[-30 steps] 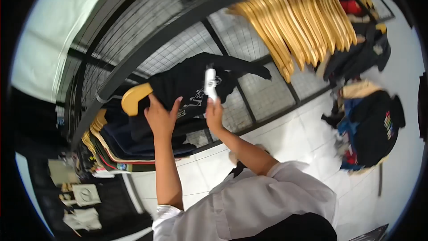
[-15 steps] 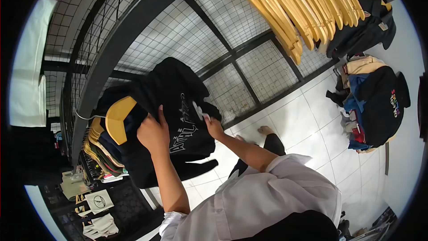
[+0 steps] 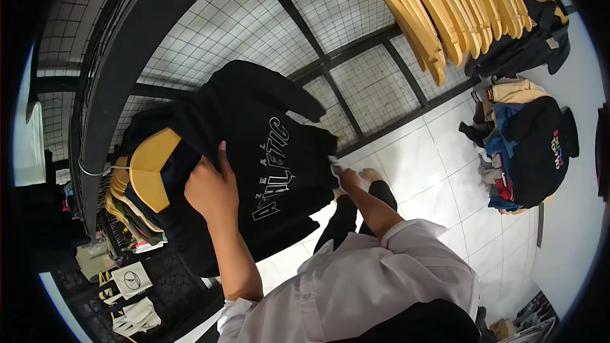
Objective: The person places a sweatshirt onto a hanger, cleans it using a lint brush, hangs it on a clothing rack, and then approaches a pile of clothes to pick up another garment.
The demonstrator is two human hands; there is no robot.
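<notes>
A black sweatshirt (image 3: 248,171) with outlined "ATHLETIC" lettering hangs at the left from a wooden hanger (image 3: 152,168), whose hook is on the rack. My left hand (image 3: 213,190) is closed on the sweatshirt near its neck, thumb pointing up along the front and fingers partly hidden. At the lower hem, my right hand (image 3: 346,181) is closed on the sweatshirt's edge, arm stretched forward. A small white piece (image 3: 333,162) shows beside its fingers; I cannot make out what it is.
A dark metal rack frame (image 3: 133,44) with wire mesh curves along the left. Several bare wooden hangers (image 3: 445,13) hang at the top. More clothes (image 3: 530,146) hang at the right. Tote bags (image 3: 132,279) are at lower left. White floor tiles (image 3: 438,171) lie below.
My right hand has moved right, from the lettering to the lower hem. The front is now spread flatter, showing more lettering. My left hand keeps its hold near the neck.
</notes>
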